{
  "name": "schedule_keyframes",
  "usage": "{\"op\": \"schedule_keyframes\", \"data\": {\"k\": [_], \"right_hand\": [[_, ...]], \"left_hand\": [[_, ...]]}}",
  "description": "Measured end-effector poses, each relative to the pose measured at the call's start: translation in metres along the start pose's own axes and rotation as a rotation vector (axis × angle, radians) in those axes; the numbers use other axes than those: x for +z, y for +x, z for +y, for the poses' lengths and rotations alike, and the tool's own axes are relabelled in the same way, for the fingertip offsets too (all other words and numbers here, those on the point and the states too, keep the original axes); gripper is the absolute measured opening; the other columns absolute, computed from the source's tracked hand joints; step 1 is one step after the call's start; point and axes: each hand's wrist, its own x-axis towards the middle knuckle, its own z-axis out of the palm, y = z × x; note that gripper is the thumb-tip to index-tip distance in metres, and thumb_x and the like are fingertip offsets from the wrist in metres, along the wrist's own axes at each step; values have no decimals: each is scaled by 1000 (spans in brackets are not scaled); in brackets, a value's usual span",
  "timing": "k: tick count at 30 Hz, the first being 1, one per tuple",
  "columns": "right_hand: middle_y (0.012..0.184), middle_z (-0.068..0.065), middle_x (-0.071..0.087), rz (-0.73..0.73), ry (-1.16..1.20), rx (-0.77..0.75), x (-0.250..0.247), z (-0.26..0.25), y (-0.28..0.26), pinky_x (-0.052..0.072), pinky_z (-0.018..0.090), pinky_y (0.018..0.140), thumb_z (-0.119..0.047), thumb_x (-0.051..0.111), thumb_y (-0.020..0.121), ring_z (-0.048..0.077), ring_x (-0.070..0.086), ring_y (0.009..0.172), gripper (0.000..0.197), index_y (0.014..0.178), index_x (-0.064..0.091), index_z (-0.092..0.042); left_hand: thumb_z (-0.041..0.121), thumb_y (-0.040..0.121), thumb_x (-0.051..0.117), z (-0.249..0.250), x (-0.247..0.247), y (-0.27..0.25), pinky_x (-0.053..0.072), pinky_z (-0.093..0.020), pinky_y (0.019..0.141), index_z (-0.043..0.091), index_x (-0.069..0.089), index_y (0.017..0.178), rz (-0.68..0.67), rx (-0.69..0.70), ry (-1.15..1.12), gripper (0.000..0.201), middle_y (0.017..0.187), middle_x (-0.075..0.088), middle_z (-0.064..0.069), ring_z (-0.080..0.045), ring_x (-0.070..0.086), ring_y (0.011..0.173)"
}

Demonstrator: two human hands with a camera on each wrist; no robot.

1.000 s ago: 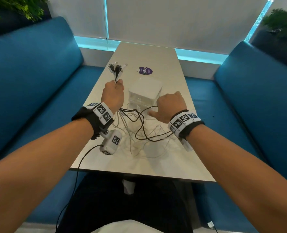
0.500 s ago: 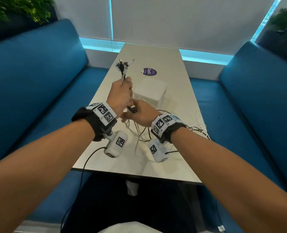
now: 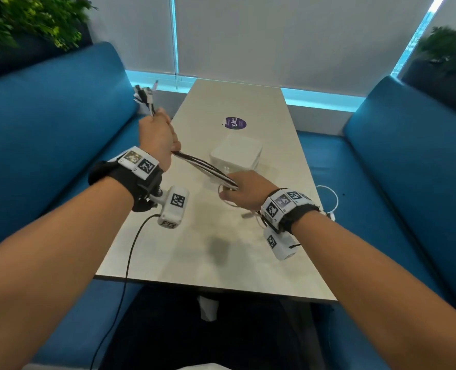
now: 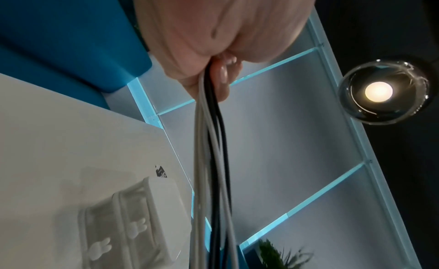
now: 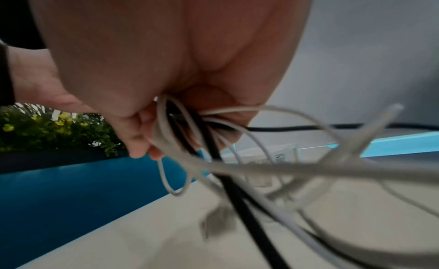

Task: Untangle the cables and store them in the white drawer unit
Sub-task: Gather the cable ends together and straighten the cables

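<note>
My left hand [image 3: 158,134] grips a bundle of black and white cables [image 3: 202,165] near their plug ends [image 3: 144,94], which stick up above the fist. The bundle runs taut down to my right hand [image 3: 241,190], whose fingers curl round it above the table. In the left wrist view the cables [image 4: 211,160] hang from the fist [image 4: 213,70]. In the right wrist view loose loops of cable [image 5: 237,160] trail from the hand [image 5: 147,137] over the table. The white drawer unit [image 3: 236,156] stands just beyond my right hand, its drawers [image 4: 128,231] pushed in.
The pale table [image 3: 200,252] runs between two blue sofas [image 3: 47,134]. A purple sticker [image 3: 234,123] lies behind the drawer unit. A white cable loop [image 3: 331,198] hangs over the table's right edge. Plants stand at both back corners.
My left hand has moved left and up with the plug ends. My right hand has slid down the bundle to the right, drawing the cables straight off the table.
</note>
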Motion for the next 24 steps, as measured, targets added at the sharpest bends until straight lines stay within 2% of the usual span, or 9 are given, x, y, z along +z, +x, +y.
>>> {"op": "schedule_keyframes", "data": {"k": [2, 4, 6, 8, 10, 13, 16, 21, 24], "right_hand": [[82, -2, 65, 21, -19, 60, -5, 10, -3, 46, 31, 69, -40, 59, 92, 22, 64, 79, 24, 105, 58, -20], [83, -6, 71, 15, 31, 105, -8, 20, -8, 51, 32, 73, -41, 53, 95, 18, 65, 78, 36, 127, 43, -28], [88, -6, 74, -24, 26, 114, -7, 26, -12, 53, 35, 79, -34, 47, 99, 20, 66, 83, 38, 135, 37, -36], [96, -1, 73, -64, -27, 153, -7, 30, -13, 55, 38, 82, -27, 46, 97, 24, 65, 86, 41, 137, 38, -37], [97, 4, 69, -99, -76, 231, -8, 34, -15, 56, 37, 73, -26, 52, 93, 27, 64, 81, 41, 132, 40, -32], [92, 4, 59, -183, -267, 371, -13, 38, -22, 44, 30, 59, -35, 57, 86, 23, 57, 75, 29, 108, 44, -22], [102, 3, 63, -215, -487, 444, -16, 49, -28, 43, 33, 72, -50, 57, 79, 27, 57, 84, 32, 98, 54, -25], [104, 0, 67, -239, -443, 589, -20, 74, -45, 50, 36, 81, -85, 61, 59, 26, 62, 97, 79, 105, 64, -22], [126, 0, 63, -275, -452, 634, -22, 84, -57, 41, 44, 98, -95, 55, 50, 28, 57, 117, 102, 123, 58, -24]], "left_hand": [[22, 102, 37, 3, -2, 7, 20, -20, 42, 18, 36, 74, 36, 9, 2, 29, 41, 27, 8, -9, 23, 34], [23, 102, 37, 3, -7, 13, 22, -17, 42, 18, 36, 74, 76, -6, 6, 28, 47, 26, 7, -10, 23, 34], [25, 103, 38, -2, -9, 15, 25, -14, 41, 18, 37, 75, 102, -19, 11, 28, 53, 26, 5, -9, 25, 34], [25, 104, 37, -7, -6, 14, 26, -17, 43, 18, 37, 75, 78, -19, 33, 30, 55, 27, 4, -10, 27, 37], [24, 105, 33, -9, -5, 14, 28, -23, 46, 18, 37, 72, 35, -5, 107, 34, 59, 32, 1, -13, 33, 45], [30, 101, 36, -11, -9, 17, 31, -29, 48, 18, 35, 68, 17, 44, 189, 35, 62, 37, -1, -16, 36, 47], [32, 101, 37, -11, -6, 18, 31, -29, 47, 17, 35, 68, -1, 55, 197, 36, 63, 36, -1, -16, 35, 47], [32, 103, 35, -10, -9, 23, 33, -27, 48, 20, 36, 68, 15, 77, 211, 37, 63, 37, -1, -17, 37, 47], [31, 102, 37, -15, -13, 26, 34, -28, 48, 19, 37, 68, 32, 47, 219, 36, 63, 39, -1, -17, 38, 47]]}}
